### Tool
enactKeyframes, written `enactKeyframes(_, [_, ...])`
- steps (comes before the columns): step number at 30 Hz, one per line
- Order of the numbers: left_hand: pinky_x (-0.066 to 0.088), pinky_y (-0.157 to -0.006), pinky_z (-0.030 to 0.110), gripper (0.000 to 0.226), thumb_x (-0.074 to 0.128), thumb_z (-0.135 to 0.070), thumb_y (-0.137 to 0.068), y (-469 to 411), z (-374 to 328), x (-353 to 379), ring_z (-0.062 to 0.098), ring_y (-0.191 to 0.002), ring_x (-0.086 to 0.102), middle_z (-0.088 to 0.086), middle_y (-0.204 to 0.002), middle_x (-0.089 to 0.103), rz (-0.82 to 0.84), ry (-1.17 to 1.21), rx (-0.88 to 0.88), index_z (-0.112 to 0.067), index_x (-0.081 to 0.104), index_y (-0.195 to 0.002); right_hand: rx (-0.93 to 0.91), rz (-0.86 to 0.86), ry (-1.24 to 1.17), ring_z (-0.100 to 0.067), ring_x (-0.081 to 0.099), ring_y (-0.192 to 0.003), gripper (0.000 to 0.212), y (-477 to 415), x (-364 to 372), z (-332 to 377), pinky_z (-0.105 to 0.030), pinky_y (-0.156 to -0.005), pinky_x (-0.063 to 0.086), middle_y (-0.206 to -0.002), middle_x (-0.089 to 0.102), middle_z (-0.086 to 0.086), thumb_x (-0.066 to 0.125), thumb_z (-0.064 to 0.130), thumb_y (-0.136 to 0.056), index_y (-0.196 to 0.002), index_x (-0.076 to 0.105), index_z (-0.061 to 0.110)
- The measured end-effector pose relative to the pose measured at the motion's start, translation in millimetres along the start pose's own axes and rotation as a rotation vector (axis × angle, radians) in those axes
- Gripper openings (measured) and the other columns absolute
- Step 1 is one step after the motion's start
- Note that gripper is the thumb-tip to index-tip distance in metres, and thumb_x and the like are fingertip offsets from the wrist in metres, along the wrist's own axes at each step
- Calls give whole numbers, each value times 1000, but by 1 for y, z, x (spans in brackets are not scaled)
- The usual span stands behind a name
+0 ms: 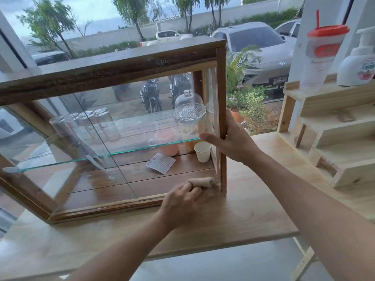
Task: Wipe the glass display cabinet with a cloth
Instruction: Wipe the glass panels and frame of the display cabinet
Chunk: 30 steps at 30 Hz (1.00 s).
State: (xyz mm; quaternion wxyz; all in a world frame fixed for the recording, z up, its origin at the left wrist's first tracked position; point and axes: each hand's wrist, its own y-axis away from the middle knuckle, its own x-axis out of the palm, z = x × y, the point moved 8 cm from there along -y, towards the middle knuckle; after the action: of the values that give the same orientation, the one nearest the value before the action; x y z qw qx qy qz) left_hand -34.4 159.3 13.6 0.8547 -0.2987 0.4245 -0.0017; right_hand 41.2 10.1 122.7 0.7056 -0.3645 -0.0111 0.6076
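**A:** Was standing right there for this one. The glass display cabinet [113, 126] sat on the light wooden counter [233, 218], back up against the window. The left hand [183, 201] had its fingers curled down tight on a bunched beige cloth [203, 184], pressing it into the bottom right corner of the front glass, right where the pane met the wooden post.

**B:** And the other hand?

**A:** The right hand [231, 138] was wrapped around that same front corner post, thumb on the glass side, fingers closed round the outside. My guess is it was there to brace the box so it didn't slide while the corner got scrubbed.

**B:** Makes sense, corners collect the gunk. Anything inside?

**A:** Upside-down drinking glasses [85, 126] on the glass shelf [60, 165], rims down probably to keep dust out. Also a clear jar with a domed lid [189, 116], a pink mug [165, 141], a white paper cup [202, 152], and a printed card [160, 162] lying flat on the floor of it.

**B:** Could you read the card?

**A:** Nope, too small. Same with the red-lidded tumbler [322, 49] and the pump bottle [359, 63] on the pale wood rack [324, 126] to the right: both had labels, neither legible. Only partly readable thing was a car plate outside, and I wouldn't trust my reading of it.
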Motion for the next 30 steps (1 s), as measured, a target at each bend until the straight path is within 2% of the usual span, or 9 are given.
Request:
enactKeyframes(3, [52,-56,33,24,52,-9,-98,-28,-2,-3,19,-74,64,-1,-83,65,-23,26,-4,-15,73,-109,4,-1,11,2,64,-82,67,0,0,0,-8,-63,46,-89,67,18,75,50,-79,-131,39,28])
enactKeyframes(7, [48,-55,38,27,51,-6,-99,-11,46,-28,24,-73,58,2,-80,58,-144,1,-127,-11,65,-122,-7,14,6,-5,66,-79,67,-1,0,0,-15,-64,50,-91,70,9,73,48,-81,-133,37,27])
enactKeyframes(10, [48,-50,34,30,61,-5,-89,0,16,-13,22,-61,57,1,-74,60,-48,-26,-73,-13,71,-116,-8,18,-13,-7,63,-69,67,-1,-1,1,-23,-64,49,-81,68,4,74,44,-81,-135,38,25])
enactKeyframes(12, [50,-50,33,24,64,-8,-90,-16,-4,-3,21,-61,60,0,-74,62,4,2,-31,-16,74,-110,4,23,-18,-1,60,-65,67,-1,-1,1,-19,-61,46,-78,66,10,75,44,-81,-133,39,24])
enactKeyframes(15, [52,-53,37,25,56,-8,-96,-31,27,-20,22,-71,63,1,-81,63,-74,13,-75,-14,70,-116,-1,28,3,2,63,-69,66,-1,-1,0,-11,-59,46,-83,68,12,75,45,-81,-133,39,24])
enactKeyframes(18, [49,-54,38,39,56,-8,-88,-5,60,-38,24,-71,56,3,-84,59,-120,-46,-127,-11,64,-127,0,26,-24,-1,66,-72,65,-1,0,-1,-16,-62,50,-88,70,11,75,44,-81,-132,39,24])
enactKeyframes(23, [53,-49,33,30,52,-7,-95,-15,1,-7,20,-61,60,1,-76,64,-5,-12,-60,-14,72,-116,3,24,0,-8,68,-79,68,-1,0,0,-25,-67,55,-94,71,7,73,48,-80,-134,38,26])
enactKeyframes(27, [50,-55,36,34,52,-5,-95,-26,40,-31,22,-75,62,0,-91,63,-93,-52,-91,-16,64,-125,-2,33,2,5,67,-80,69,-1,0,0,-10,-62,50,-93,66,19,72,53,-78,-132,39,26])
enactKeyframes(30, [49,-52,37,44,56,-3,-89,12,67,-43,25,-72,58,3,-90,57,-154,-104,-165,-11,59,-132,-9,21,-6,12,64,-78,68,0,1,-1,-6,-58,46,-90,64,23,73,49,-80,-133,37,27])
